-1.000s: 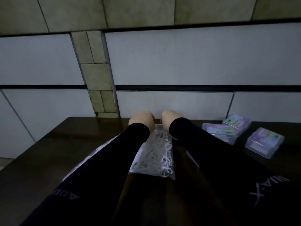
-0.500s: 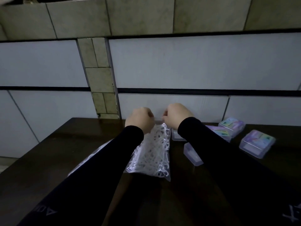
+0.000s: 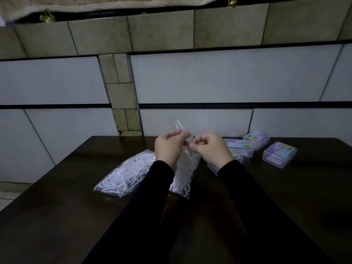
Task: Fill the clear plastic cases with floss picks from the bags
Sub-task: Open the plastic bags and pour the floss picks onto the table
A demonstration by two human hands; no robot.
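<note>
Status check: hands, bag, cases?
Left hand and right hand pinching top of bag of floss picks. Second bag lying beside. Cases untouched, right. Nothing obstructing.

I see thin clear glossy plastic bags (image 3: 122, 176) of white plastic floss picks (image 3: 133, 168). Cases (image 3: 279, 154) clear smooth plastic; table (image 3: 57, 206) dark semi-gloss wood; sleeves (image 3: 257, 206) matt black cloth.

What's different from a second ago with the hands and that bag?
Both hands, left hand and right hand, have lifted the top of the bag of floss picks off the table and are pinching its mouth, pulling it apart. The second bag beside it and the clear plastic cases stayed put.
</note>
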